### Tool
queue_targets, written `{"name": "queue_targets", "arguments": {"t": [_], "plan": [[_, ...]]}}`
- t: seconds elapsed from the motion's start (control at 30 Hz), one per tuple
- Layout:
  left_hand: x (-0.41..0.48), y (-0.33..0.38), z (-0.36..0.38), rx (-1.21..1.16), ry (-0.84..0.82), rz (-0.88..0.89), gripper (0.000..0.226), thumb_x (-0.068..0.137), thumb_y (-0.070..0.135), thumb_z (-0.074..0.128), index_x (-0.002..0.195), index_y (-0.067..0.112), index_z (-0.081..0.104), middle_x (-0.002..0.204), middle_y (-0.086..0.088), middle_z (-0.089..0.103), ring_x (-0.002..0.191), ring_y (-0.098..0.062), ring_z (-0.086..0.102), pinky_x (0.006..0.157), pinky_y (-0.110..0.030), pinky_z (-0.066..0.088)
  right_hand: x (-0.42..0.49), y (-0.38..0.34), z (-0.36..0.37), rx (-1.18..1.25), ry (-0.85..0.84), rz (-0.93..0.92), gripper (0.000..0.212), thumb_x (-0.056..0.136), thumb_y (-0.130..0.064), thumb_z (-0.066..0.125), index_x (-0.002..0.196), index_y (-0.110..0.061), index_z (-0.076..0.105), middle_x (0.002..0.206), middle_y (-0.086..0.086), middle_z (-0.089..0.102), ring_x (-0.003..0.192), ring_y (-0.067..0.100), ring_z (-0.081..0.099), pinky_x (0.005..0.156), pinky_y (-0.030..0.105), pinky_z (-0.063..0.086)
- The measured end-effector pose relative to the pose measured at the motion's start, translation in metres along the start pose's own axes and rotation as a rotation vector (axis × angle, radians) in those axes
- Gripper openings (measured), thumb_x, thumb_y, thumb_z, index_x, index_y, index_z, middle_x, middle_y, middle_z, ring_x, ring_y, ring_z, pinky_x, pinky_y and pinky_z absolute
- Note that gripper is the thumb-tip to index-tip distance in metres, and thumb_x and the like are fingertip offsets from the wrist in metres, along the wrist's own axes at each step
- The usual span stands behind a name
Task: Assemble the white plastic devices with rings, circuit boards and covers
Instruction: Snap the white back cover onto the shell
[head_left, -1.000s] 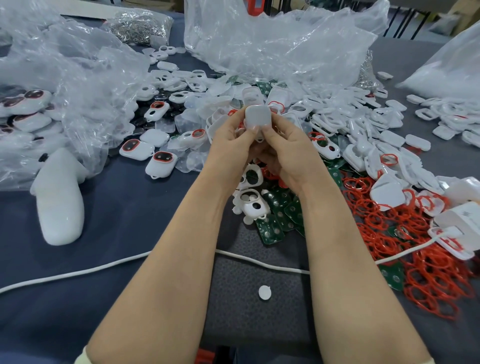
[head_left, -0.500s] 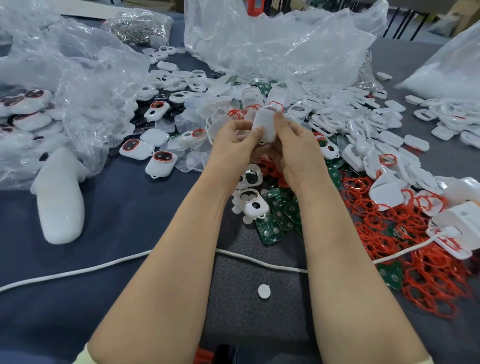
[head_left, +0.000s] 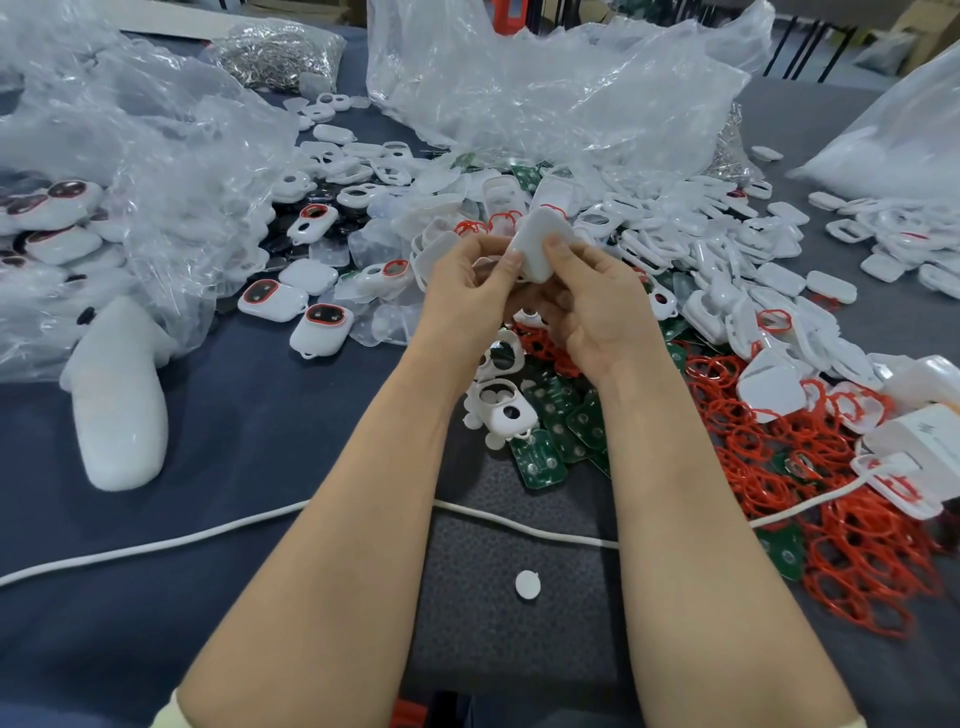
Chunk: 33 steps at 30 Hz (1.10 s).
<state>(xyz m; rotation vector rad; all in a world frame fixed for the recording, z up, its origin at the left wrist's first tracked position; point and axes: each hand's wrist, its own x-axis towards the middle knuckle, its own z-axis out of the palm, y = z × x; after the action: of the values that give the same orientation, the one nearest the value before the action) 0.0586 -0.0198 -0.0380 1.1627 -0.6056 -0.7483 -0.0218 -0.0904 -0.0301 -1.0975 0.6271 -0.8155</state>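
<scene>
You hold one white device (head_left: 537, 244) in both hands above the parts heap.

Your left hand (head_left: 467, 280) pinches its near-left edge, thumb up against the shell and fingers curled behind. Your right hand (head_left: 597, 312) grips its right side, thumb laid on the plain back face. The device sits tilted, clear of the table (head_left: 260, 415). Below your wrists lie green circuit boards (head_left: 561, 415), with red rings (head_left: 857, 545) spread to the right and loose white covers (head_left: 727, 270) beyond. Finished devices (head_left: 322, 327) lie to the left. A white cable (head_left: 156, 545) passes under both forearms.
</scene>
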Motion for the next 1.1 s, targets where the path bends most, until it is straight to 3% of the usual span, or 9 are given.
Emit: {"name": "queue_targets", "arguments": {"t": [0.17,0.27,0.4,0.53,0.63,0.73,0.87,0.97,1.1], "plan": [[0.001,-0.002,0.002,-0.083,-0.001,-0.057,0.010,0.100,0.007,0.048,0.105,0.010,0.057,0.096,-0.015,0.064,0.076,-0.016,0.069,0.075,-0.024,0.058,-0.001,0.003,0.000,-0.149,0.041,-0.156,0.011,0.094,-0.009,0.056,0.084,-0.011,0.059,0.083,0.008,0.062,0.080,0.021,0.059,0.076,0.035,0.050],[0.000,0.002,0.001,-0.063,0.077,-0.116,0.017,0.102,0.022,0.047,0.112,0.012,0.056,0.090,-0.017,0.069,0.070,-0.019,0.071,0.067,-0.026,0.059,0.000,0.005,-0.002,-0.447,0.071,-0.340,0.009,0.093,-0.014,0.060,0.092,-0.022,0.063,0.091,-0.003,0.066,0.086,0.009,0.063,0.081,0.025,0.051],[0.003,0.006,-0.005,-0.061,0.137,-0.116,0.032,0.101,0.038,0.044,0.091,0.013,0.062,0.067,-0.004,0.073,0.061,-0.013,0.071,0.054,-0.021,0.055,0.002,0.006,-0.005,-0.770,-0.041,-0.411,0.024,0.092,-0.013,0.058,0.113,-0.020,0.068,0.117,0.004,0.064,0.109,0.017,0.061,0.097,0.037,0.049],[0.006,0.001,-0.008,-0.037,0.187,-0.069,0.004,0.096,0.018,0.058,0.097,0.014,0.058,0.094,-0.010,0.068,0.086,-0.022,0.069,0.072,-0.029,0.058,-0.001,0.005,-0.002,-0.677,-0.042,-0.299,0.037,0.091,-0.002,0.046,0.113,-0.023,0.067,0.117,0.000,0.063,0.100,0.016,0.063,0.092,0.037,0.052],[0.007,-0.001,-0.007,-0.046,0.124,-0.034,0.009,0.095,0.009,0.058,0.103,0.014,0.057,0.093,-0.009,0.070,0.087,-0.020,0.069,0.081,-0.031,0.058,0.000,0.005,0.001,-0.526,-0.007,-0.222,0.029,0.096,-0.015,0.052,0.123,-0.020,0.058,0.117,0.005,0.065,0.106,0.019,0.064,0.096,0.043,0.051],[0.005,-0.001,-0.004,-0.024,0.055,0.004,0.011,0.095,0.005,0.056,0.101,0.013,0.058,0.090,-0.007,0.070,0.087,-0.019,0.067,0.087,-0.033,0.055,-0.001,0.007,0.004,-0.491,-0.027,-0.206,0.022,0.097,-0.014,0.053,0.116,-0.011,0.062,0.109,0.013,0.069,0.104,0.025,0.066,0.095,0.047,0.051],[0.004,0.000,-0.005,0.113,0.078,0.071,0.011,0.095,0.005,0.056,0.103,0.013,0.058,0.091,-0.009,0.069,0.090,-0.023,0.067,0.090,-0.039,0.055,-0.002,0.006,0.006,-0.295,-0.035,-0.139,0.020,0.100,-0.013,0.046,0.100,-0.013,0.066,0.095,0.010,0.069,0.088,0.017,0.067,0.082,0.029,0.057],[0.003,0.000,-0.004,0.152,0.086,0.088,0.012,0.095,0.005,0.057,0.101,0.015,0.058,0.094,-0.011,0.068,0.092,-0.025,0.066,0.093,-0.044,0.054,-0.003,0.005,0.007,-0.230,-0.015,-0.081,0.025,0.102,-0.016,0.044,0.091,-0.014,0.066,0.090,0.010,0.068,0.084,0.017,0.066,0.081,0.030,0.057],[0.000,0.000,-0.001,0.117,-0.012,0.057,0.021,0.093,0.003,0.058,0.104,0.021,0.061,0.091,-0.007,0.067,0.091,-0.022,0.064,0.095,-0.046,0.052,-0.001,0.004,0.006,-0.208,0.048,-0.073,0.022,0.101,-0.016,0.045,0.103,-0.004,0.064,0.091,0.012,0.069,0.079,0.017,0.066,0.069,0.026,0.058]]}}
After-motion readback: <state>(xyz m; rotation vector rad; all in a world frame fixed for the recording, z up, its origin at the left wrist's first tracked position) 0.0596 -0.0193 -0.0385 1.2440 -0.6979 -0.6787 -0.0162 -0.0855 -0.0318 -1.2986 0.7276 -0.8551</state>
